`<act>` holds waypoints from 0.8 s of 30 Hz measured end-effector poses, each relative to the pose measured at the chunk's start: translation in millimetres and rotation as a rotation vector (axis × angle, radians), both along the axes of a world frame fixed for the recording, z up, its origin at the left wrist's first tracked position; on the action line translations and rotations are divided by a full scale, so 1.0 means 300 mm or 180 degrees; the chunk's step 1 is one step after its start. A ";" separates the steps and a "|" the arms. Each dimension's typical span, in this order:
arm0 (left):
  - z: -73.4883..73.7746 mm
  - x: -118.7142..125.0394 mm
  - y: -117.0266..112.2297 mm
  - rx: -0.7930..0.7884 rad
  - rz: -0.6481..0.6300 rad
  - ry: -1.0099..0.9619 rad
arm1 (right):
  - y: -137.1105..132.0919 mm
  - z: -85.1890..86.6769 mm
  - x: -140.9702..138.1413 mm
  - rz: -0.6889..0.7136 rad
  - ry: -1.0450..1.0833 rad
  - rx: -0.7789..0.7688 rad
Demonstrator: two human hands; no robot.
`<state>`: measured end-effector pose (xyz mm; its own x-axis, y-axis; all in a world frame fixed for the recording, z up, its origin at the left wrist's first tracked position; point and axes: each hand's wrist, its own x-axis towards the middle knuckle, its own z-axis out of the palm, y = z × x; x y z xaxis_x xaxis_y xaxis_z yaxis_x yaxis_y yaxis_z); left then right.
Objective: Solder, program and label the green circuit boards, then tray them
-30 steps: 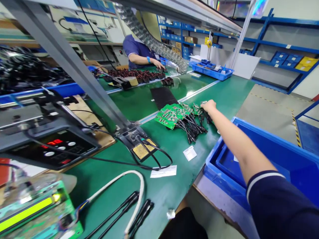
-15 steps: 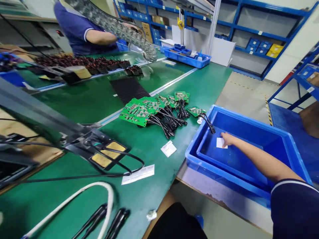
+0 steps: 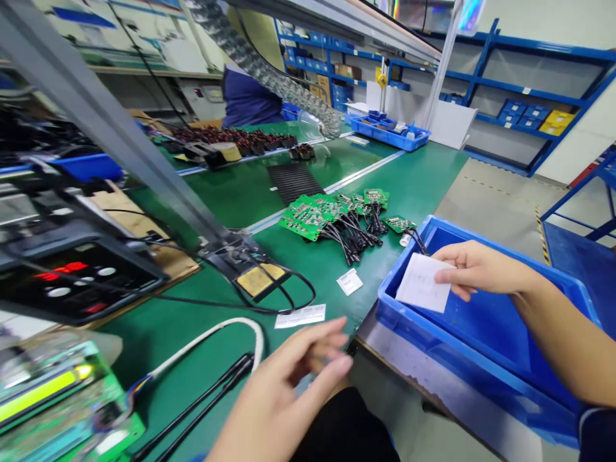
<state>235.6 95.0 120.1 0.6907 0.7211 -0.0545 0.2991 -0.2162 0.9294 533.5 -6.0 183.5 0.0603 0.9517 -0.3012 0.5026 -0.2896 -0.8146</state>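
A: Hands, quick?
B: Right hand (image 3: 481, 269) pinching a white sheet (image 3: 423, 282) above the blue plastic crate (image 3: 462, 359), which sits beside the right edge of the worktop (image 3: 414, 179). Left hand (image 3: 293, 385) half open, low off the front edge, nothing visible in it.
A: Risks?
B: Thin pinch, so the sheet could slip into the crate. Also, the black lead (image 3: 418, 242) on the nearest green circuit board (image 3: 399, 224) crosses the crate rim; a snag could drag that board off the worktop.
A: Other boards?
B: Pile (image 3: 332, 218) mid-worktop, well apart from both hands.
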 end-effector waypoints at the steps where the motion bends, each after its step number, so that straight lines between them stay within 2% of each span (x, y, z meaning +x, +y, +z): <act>1: 0.028 0.045 0.000 -0.0332 -0.0032 -0.0164 | 0.017 0.017 -0.044 0.0218 0.0125 0.0021; 4: 0.073 0.114 -0.007 -0.0876 -0.0103 -0.0432 | 0.071 0.024 -0.153 0.0604 0.0389 -0.0035; 6: 0.072 0.108 -0.014 -0.1101 -0.0098 -0.0510 | 0.098 -0.004 -0.218 0.0510 0.0875 -0.0067; 10: 0.042 0.051 -0.015 -0.1341 0.0272 -0.0977 | 0.118 -0.107 -0.364 -0.0439 0.2361 0.0226; 13: 0.026 0.008 -0.005 -0.1134 0.0759 -0.1157 | 0.115 -0.173 -0.468 -0.0933 0.2841 0.0311; 15: 0.026 -0.024 0.000 -0.0985 0.1103 -0.1189 | 0.113 -0.190 -0.516 -0.0845 0.2711 0.0147; 18: 0.040 -0.085 -0.006 -0.0916 0.1425 -0.1268 | 0.124 -0.180 -0.554 -0.0332 0.2208 0.0146; 20: 0.052 -0.132 -0.017 -0.0894 0.1542 -0.1264 | 0.140 -0.167 -0.565 -0.0066 0.1933 0.0386; 24: 0.058 -0.225 -0.042 -0.0648 0.1599 -0.1144 | 0.178 -0.167 -0.589 0.0069 0.1456 0.0634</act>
<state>168.0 82.2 137.6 0.2727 0.9607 -0.0525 -0.0195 0.0601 0.9980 356.8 47.6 133.5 -0.0560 0.9930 -0.1044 0.0850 -0.0994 -0.9914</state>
